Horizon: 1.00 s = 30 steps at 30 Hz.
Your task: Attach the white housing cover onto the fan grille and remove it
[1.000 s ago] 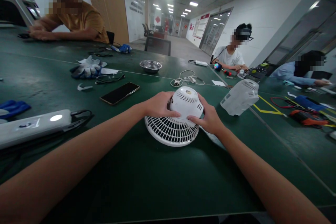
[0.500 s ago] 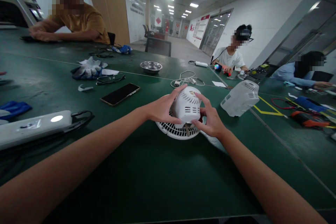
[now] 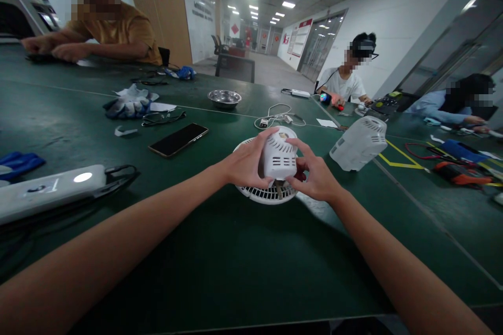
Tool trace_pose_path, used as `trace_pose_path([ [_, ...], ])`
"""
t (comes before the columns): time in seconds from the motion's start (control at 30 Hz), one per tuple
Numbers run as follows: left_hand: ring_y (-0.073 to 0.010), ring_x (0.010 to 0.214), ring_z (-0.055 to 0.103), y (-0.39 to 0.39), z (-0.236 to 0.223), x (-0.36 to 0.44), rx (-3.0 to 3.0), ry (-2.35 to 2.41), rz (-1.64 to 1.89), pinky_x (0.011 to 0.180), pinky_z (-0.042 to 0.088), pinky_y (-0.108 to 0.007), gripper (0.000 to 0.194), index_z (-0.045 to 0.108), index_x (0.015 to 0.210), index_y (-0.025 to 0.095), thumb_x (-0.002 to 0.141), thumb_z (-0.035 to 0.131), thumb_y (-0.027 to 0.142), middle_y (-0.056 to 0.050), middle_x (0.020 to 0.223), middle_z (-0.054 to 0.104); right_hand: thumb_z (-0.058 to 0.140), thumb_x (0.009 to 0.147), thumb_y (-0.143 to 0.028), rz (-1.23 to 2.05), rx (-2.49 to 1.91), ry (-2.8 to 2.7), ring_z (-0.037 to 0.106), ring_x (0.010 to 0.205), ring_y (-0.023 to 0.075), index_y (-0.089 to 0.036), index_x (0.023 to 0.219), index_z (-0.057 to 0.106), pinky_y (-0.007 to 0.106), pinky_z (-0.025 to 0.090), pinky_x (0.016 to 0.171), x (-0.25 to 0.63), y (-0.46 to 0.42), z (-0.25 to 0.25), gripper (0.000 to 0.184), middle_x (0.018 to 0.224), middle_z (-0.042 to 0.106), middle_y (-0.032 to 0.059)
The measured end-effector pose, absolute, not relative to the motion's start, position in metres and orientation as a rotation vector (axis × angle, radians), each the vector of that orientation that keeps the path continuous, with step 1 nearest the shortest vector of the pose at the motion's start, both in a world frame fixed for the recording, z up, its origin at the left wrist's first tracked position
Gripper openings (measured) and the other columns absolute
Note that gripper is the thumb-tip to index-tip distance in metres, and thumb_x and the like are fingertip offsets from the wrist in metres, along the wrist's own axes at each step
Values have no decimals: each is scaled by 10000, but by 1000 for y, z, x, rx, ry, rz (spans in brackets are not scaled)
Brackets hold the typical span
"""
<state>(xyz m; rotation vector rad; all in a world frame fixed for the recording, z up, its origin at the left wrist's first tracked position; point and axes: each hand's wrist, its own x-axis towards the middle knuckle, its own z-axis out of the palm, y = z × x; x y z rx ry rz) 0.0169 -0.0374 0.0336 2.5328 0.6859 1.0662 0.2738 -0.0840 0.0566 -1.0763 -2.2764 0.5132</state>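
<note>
Green table (image 3: 220, 272) fills the front of a long, bright room. One person (image 3: 121, 36) sits far past the left hand (image 3: 245, 162), and two more people (image 3: 343, 84) sit far past the right hand (image 3: 320, 175).

Between the two hands is a white cap (image 3: 280, 159) with little slots. It is over a round white cage (image 3: 261, 196) that is on the table. A bit of metal (image 3: 280, 187) peeks out under the cap.

The left hand makes a wide C around its side of the cap, thumb low and fingers up high. The right hand is bent too, with its thumb low and a finger near the top. Both have hold of the cap.

A phone (image 3: 178, 140) is out past the left arm, and a clear-white shell (image 3: 359, 144) is just past the right hand.

To do this well, I think both hands should press the same amount, softly, so the cap does not tip. Thumbs are best off the metal bit. Turning slowly lets eyes check under the rim.
</note>
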Motion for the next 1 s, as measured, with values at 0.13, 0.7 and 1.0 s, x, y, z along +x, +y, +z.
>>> trace_pose_path([
  [0.13,-473,1374,544,-30,32,11,2536,612,1024,1135,465,-622,1233,113,1647,277,695,865,493,-222,1636,405,687,840,-373,548,-1086,-2282,612,578,185,-303,1619,278,409,601,634,274,-84,58,883,804,703,-30],
  [0.7,-343,1269,645,-9,11,-1,2105,1398,1067,1082,479,-526,627,589,1453,187,1056,362,616,-152,1357,699,784,795,-460,299,-1245,-2022,717,1029,359,-320,1665,209,644,590,955,291,-57,32,1053,1458,624,135],
  [1.0,-275,1152,694,-3,9,-17,1834,1019,1408,1015,539,-411,640,695,1273,177,1053,327,653,-125,1243,752,874,703,-597,580,-1168,-1647,724,1101,362,-259,1575,393,578,616,955,291,-49,30,1052,1328,715,129],
])
